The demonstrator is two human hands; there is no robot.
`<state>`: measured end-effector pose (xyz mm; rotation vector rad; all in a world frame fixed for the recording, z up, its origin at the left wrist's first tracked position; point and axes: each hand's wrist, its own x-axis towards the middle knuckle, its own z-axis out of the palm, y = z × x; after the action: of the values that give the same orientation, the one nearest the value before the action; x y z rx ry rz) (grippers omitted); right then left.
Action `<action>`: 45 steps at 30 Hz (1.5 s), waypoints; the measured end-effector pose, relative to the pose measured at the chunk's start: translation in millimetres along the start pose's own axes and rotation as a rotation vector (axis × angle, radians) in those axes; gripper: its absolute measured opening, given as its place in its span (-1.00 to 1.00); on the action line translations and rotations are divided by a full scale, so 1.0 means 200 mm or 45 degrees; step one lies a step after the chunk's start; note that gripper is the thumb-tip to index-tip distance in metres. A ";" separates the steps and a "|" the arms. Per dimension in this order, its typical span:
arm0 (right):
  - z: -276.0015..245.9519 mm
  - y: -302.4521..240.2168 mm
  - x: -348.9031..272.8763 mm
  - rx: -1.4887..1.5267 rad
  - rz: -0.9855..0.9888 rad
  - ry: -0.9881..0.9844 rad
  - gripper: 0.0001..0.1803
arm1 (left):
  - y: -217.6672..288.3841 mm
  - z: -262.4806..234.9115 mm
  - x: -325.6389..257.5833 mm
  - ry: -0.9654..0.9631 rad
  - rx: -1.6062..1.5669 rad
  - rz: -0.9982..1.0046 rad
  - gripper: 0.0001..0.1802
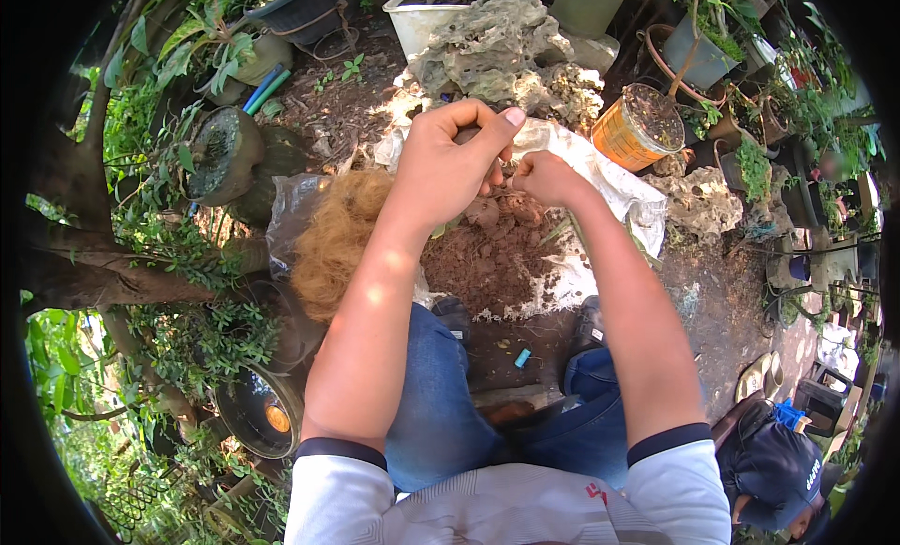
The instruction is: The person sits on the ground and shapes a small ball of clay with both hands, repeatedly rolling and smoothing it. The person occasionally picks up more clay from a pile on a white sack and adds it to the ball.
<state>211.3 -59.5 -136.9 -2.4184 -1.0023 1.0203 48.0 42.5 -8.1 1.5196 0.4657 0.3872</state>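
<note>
My left hand (pixel 442 168) is raised over a heap of reddish-brown soil (pixel 487 259), its fingers curled and the thumb pressed against them. Close beside it, slightly lower, my right hand (pixel 551 179) is also closed, fingers bent inward toward the left. Whatever lies between the fingers of either hand is hidden or too small to make out. The soil rests on a white plastic sack (pixel 630 200) spread on the ground. Left of the heap, partly behind my left forearm, is a fluffy clump of brown coconut fibre (pixel 333 240) by a clear plastic bag (pixel 284 212).
Rough grey rocks (pixel 497 39) stand beyond the sack, with a white pot (pixel 412 25) behind. An orange bucket (pixel 623 137) is at the right. A small blue object (pixel 522 358) lies between my shoes. Another person (pixel 769 465) is at the lower right; a tree trunk (pixel 103 268) is left.
</note>
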 end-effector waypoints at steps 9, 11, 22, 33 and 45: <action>-0.28 -0.07 -0.51 0.281 -0.215 -0.065 -0.61 | -0.01 0.04 0.03 -0.049 0.075 -0.039 -0.62; -0.26 -0.04 -0.58 0.329 -0.255 -0.075 -0.61 | 0.00 0.06 0.02 -0.047 0.059 0.005 -0.63; -0.25 0.07 -0.62 0.497 -0.114 -0.272 -0.52 | 0.04 0.09 -0.04 0.063 -0.127 0.145 -0.59; -0.27 -0.01 -0.70 0.758 -0.439 0.147 -0.72 | 0.06 0.06 -0.03 0.123 -0.300 0.188 -0.54; -0.28 -0.05 -0.75 1.017 -0.554 0.334 -0.76 | 0.03 0.06 -0.05 -0.337 0.485 -0.065 -0.68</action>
<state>172.9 -161.0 -20.3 -1.5430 -0.7728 0.7262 46.3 26.8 -2.6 1.8924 0.3810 0.0532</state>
